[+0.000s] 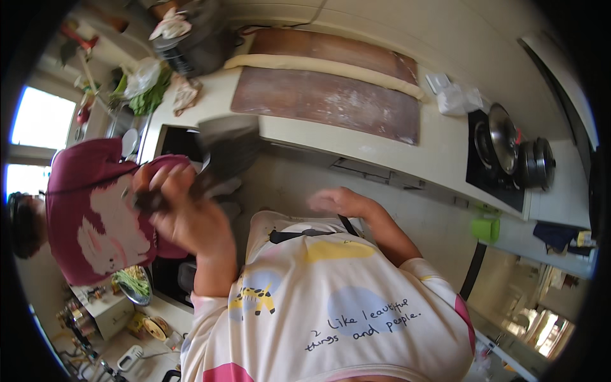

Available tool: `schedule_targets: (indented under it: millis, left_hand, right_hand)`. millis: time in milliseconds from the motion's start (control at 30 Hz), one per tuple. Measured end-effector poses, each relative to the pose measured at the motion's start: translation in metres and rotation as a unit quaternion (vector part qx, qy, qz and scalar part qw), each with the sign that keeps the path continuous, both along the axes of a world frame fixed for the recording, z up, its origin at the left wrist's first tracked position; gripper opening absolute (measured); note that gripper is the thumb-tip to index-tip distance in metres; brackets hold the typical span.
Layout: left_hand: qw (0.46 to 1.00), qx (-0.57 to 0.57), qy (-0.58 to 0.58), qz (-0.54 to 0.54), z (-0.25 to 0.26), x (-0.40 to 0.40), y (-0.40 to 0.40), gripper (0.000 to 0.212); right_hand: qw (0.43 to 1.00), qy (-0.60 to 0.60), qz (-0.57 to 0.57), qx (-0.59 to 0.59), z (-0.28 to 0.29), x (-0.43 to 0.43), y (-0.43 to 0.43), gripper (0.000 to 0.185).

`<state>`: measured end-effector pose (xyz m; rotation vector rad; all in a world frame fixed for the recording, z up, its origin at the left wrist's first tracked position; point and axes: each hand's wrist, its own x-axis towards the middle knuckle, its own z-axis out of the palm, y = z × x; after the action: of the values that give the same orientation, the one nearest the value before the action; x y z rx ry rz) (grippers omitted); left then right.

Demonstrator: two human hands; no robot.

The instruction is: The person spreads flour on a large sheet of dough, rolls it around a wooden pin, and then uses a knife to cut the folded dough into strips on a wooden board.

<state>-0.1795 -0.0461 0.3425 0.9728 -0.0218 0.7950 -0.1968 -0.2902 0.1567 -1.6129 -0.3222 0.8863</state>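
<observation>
My left hand [184,210] is raised at the left, gripping the dark handle of a broad-bladed cleaver [231,143]. The blade is blurred and tilts toward the counter, in front of its edge. My right hand [341,201] is held low before my waist, blurred, with nothing seen in it. Beyond both hands, a long rope of dough [324,69] lies across a brown board [329,98] dusted with flour. One end of the dough overhangs the board's left side, and the other reaches the right edge.
A person in a maroon shirt [81,191] stands close at my left, near the cleaver hand. Leafy greens [150,93] and a dark pot-like appliance [193,47] sit at the counter's left. Rightward are a plastic bag [458,100], a wok lid [502,138] and a dark pot [534,164].
</observation>
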Motion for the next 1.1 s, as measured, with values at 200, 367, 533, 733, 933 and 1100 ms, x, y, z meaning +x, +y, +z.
schedule_targets:
  millis: [200, 367, 533, 733, 933, 1100]
  left_hand:
    - [0.933, -0.129, 0.161, -0.293, -0.038, 0.07, -0.138, 0.012]
    - [0.869, -0.091, 0.296, -0.385, -0.084, 0.093, -0.206, 0.016]
    - [0.826, -0.048, 0.181, -0.532, -0.125, 0.126, -0.238, 0.023]
    - [0.807, 0.347, 0.297, -0.375, -0.237, 0.214, -0.215, 0.053]
    - [0.823, 0.48, 0.303, 0.019, -0.325, 0.341, -0.168, 0.066]
    - [0.791, 0.414, 0.43, 0.136, -0.334, 0.367, -0.151, 0.073]
  right_hand:
    - [0.838, 0.164, -0.228, 0.468, 0.005, 0.033, -0.002, 0.061]
    - [0.59, 0.246, -0.498, 0.586, 0.032, 0.08, -0.043, 0.043]
    - [0.625, 0.158, -0.548, 0.533, 0.013, 0.123, -0.116, 0.028]
    - [0.72, -0.027, -0.693, -0.017, -0.01, 0.185, -0.249, 0.018]
    - [0.735, -0.213, -0.523, -0.376, -0.025, 0.216, -0.338, 0.025]
    - [0.791, -0.191, -0.442, -0.379, -0.051, 0.237, -0.37, 0.029]
